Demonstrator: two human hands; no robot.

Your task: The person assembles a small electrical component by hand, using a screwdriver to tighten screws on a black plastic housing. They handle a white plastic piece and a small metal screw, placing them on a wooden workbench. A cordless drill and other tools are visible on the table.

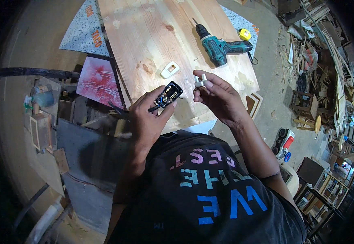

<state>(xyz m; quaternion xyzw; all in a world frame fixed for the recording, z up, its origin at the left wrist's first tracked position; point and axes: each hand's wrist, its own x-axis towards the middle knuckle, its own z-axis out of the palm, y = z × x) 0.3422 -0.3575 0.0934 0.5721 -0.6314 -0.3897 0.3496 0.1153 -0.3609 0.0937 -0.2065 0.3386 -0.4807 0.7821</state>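
My left hand [145, 112] grips an opened black electrical housing [169, 95], its hollow side turned up. Brass-coloured metal parts and a bit of blue wire show inside it. A black cord [154, 108] enters the housing at its lower end. Between the thumb and fingers of my right hand [222, 95] is a small white plastic piece with upright prongs [200, 83], held apart from the housing. Just beyond my hands, a white cover with a rectangular opening [166, 75] lies on the wooden board [144, 36].
A teal and black cordless drill [216, 48] lies on the board at the far right, its bit pointing away. Past its battery sits a yellow tape measure [245, 34]. Scrap wood [327, 53] is piled at the right, and a toy vehicle [283, 143] stands on the floor.
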